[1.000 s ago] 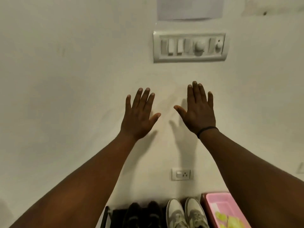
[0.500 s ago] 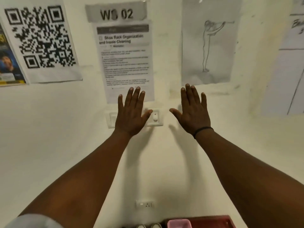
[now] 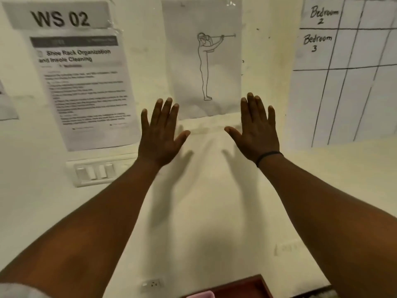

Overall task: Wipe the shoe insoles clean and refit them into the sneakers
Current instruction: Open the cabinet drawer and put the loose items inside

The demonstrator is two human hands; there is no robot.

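We hold both arms out toward the cream-painted wall [image 3: 204, 211]. Our left hand [image 3: 160, 134] sits at about 10 o'clock from the picture's centre, back toward us, 4 fingers straight and close together, thumb splayed toward 3 o'clock; it grasps nothing. Our right hand [image 3: 256, 131] lies at about 2 o'clock, equally flat and spread, thumb pointing toward 9 o'clock, with nothing in it; a thin black band [image 3: 268, 157] circles its wrist. We cannot tell whether either palm touches the wall.

Between and above the hands, at 12 o'clock, hangs a white sheet with a line drawing of a standing figure [image 3: 204, 61]. At 10 o'clock are a grey "WS 02" label [image 3: 60, 17] and a printed white sheet headed "Shoe Rack Organization and Insole Cleaning" [image 3: 83, 89], with a white switch panel [image 3: 96, 171] just below it. At 2 o'clock is a hand-ruled white chart marked "Bedroom 2" and "Bedroom 3" [image 3: 343, 72].

At 6 o'clock we see a small white wall socket [image 3: 151, 283], a dark red tray edge [image 3: 240, 287] and a pink rim [image 3: 199, 294]. The insoles and sneakers are out of view.
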